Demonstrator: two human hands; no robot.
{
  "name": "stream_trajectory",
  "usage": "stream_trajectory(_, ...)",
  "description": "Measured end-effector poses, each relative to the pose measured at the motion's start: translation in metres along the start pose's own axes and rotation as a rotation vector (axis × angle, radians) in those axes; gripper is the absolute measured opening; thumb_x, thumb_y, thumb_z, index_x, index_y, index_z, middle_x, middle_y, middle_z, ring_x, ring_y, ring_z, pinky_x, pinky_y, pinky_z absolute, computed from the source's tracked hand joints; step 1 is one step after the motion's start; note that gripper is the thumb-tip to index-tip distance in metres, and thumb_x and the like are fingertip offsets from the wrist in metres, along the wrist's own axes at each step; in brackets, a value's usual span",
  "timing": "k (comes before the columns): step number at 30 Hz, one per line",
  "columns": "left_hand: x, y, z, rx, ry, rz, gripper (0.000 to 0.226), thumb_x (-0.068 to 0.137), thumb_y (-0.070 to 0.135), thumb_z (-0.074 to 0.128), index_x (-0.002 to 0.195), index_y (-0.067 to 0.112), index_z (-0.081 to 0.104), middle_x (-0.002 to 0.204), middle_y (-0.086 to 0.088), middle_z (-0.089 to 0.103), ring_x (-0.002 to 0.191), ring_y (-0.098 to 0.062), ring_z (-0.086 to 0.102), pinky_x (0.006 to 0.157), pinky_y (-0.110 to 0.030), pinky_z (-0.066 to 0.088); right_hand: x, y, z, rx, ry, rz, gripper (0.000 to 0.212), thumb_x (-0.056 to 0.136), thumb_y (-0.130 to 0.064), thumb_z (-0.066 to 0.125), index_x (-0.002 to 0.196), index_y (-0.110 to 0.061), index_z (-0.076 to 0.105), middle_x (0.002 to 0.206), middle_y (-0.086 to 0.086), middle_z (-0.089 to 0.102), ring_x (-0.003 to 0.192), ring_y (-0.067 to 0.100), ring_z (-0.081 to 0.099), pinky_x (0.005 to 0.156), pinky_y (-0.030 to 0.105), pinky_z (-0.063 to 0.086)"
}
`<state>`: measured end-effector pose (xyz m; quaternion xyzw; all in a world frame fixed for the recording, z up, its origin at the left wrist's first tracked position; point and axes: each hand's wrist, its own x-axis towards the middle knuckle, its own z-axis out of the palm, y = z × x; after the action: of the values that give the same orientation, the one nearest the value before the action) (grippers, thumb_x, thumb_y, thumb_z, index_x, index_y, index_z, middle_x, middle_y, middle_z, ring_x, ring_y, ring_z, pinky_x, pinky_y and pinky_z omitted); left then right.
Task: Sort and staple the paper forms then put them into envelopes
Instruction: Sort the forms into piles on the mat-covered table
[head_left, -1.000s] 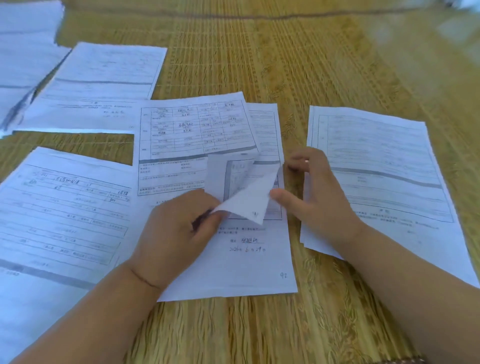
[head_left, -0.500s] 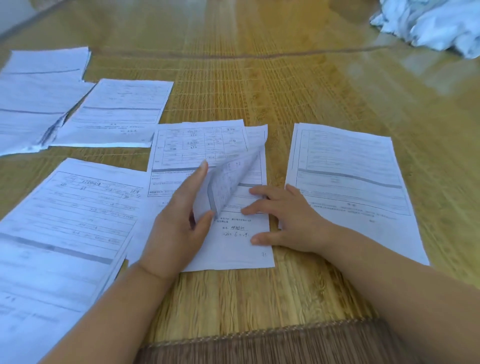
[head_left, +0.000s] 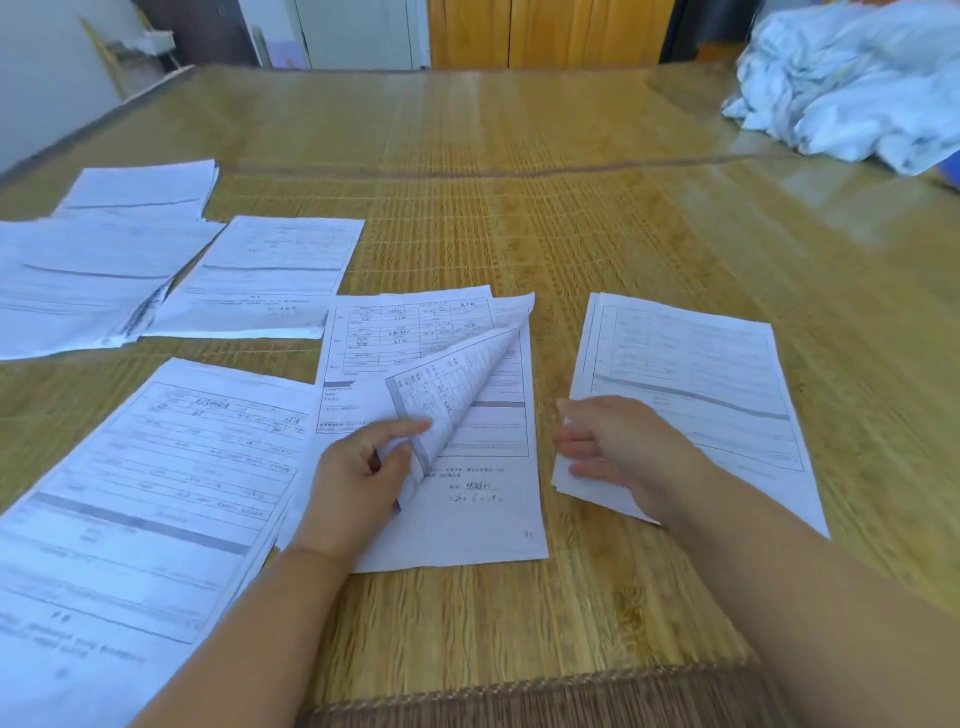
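- Step: sorting. My left hand (head_left: 358, 473) pinches the curled top sheet (head_left: 457, 384) of the middle stack (head_left: 467, 525)
- Right hand (head_left: 613, 447), fingers relaxed, rests on the stack (head_left: 701, 364) right of the middle stack
- Next: lift sheet clear, assign to its pile; stapling not begun

White forms lie flat in piles. The middle pile (head_left: 467, 519) has its top sheet (head_left: 457, 395) curled up. Another pile (head_left: 691, 374) lies just right of it.
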<state>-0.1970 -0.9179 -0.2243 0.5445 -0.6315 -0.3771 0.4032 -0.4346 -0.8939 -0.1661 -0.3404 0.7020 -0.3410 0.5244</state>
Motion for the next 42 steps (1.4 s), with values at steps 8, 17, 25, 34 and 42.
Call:
stream_trajectory(8,-0.002,0.004,-0.003,-0.06,-0.036,-0.023,0.035,0.093,0.002,0.055,0.1,0.031,0.072,0.076,-0.009,0.064,0.043,-0.007,0.038,0.046,-0.011,0.038,-0.01,-0.006,0.031,0.024,-0.161,0.155,0.021,0.089,-0.017,0.068,0.107,-0.007,0.065,0.103,0.012,0.07,0.091,0.024,0.068,0.075,0.034,0.057)
stream_trajectory(17,-0.008,0.013,-0.002,-0.022,-0.182,0.066,0.025,0.071,0.05,0.069,0.094,0.041,0.072,0.095,0.025,0.07,0.062,0.001,0.055,0.066,-0.011,0.042,-0.002,-0.011,0.037,-0.107,-0.149,-0.069,0.025,0.087,-0.019,0.071,0.096,0.004,0.066,0.092,0.014,0.073,0.079,0.02,0.071,0.076,0.038,0.06)
stream_trajectory(25,-0.014,0.01,-0.001,0.288,-0.279,0.169,0.067,0.05,0.075,0.062,0.112,0.048,0.064,0.088,0.027,0.054,0.094,0.014,0.048,0.076,-0.002,0.033,0.002,0.005,0.052,-0.258,0.077,-0.206,0.045,0.083,-0.037,0.073,0.063,-0.016,0.038,0.065,0.006,0.041,0.057,0.017,0.041,0.05,0.025,0.03)
stream_trajectory(34,-0.013,0.006,-0.006,0.291,-0.353,0.144,0.07,0.054,0.077,0.06,0.117,0.048,0.062,0.102,0.02,0.062,0.099,0.009,0.05,0.085,-0.007,0.037,0.004,0.007,0.056,-0.223,0.135,-0.206,0.055,0.081,-0.043,0.073,0.058,-0.02,0.028,0.063,0.004,0.032,0.058,0.017,0.034,0.053,0.028,0.024)
stream_trajectory(42,-0.013,0.005,-0.006,0.185,-0.337,0.119,0.043,0.063,0.063,0.062,0.105,0.059,0.061,0.11,0.027,0.064,0.108,0.01,0.053,0.089,-0.006,0.038,-0.002,0.01,0.039,0.067,0.021,-0.089,0.027,0.083,-0.028,0.074,0.092,-0.017,0.052,0.089,0.008,0.064,0.069,0.02,0.06,0.057,0.028,0.053)
